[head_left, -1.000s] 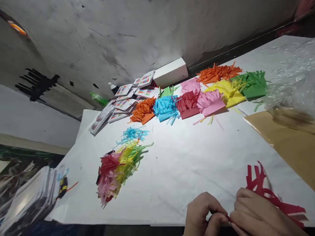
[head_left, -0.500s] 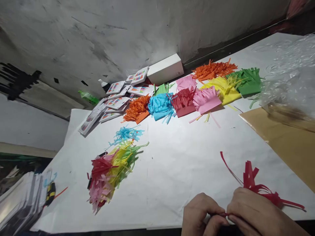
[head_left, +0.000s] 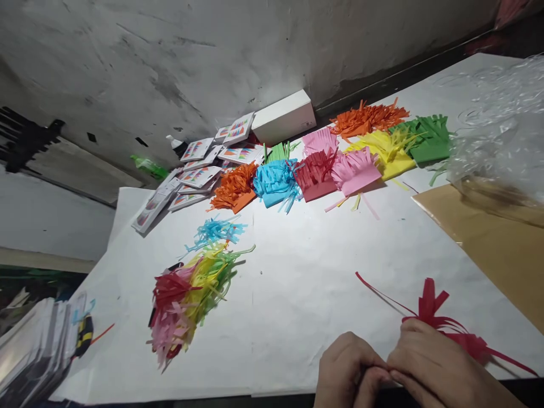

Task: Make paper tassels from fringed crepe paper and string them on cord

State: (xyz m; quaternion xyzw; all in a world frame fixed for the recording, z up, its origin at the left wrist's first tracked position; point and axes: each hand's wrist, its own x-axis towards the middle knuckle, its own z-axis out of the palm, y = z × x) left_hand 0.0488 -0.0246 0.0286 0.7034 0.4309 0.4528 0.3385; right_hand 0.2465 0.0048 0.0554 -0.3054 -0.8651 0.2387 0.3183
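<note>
Near the table's front edge, my left hand and my right hand meet with fingertips pinched together. Red tissue strips fan out beyond and to the right of my right hand, which covers part of them. One thin strip reaches up and left over the white paper, another trails right. Both hands are closed; the bit between the fingertips is hidden now. To the left lies a heap of red tassels, together with pink, yellow and green ones. Blue tassels lie just above that heap.
Fringed bundles in orange, blue, red and other colours line the back. Beside them are printed packets and a white box. Clear plastic and brown paper lie right; a yellow-black item sits left.
The thin red strip's free end has swung left and slightly down. My fingertips have closed together, covering the red bit that showed between them. The view has shifted slightly.
</note>
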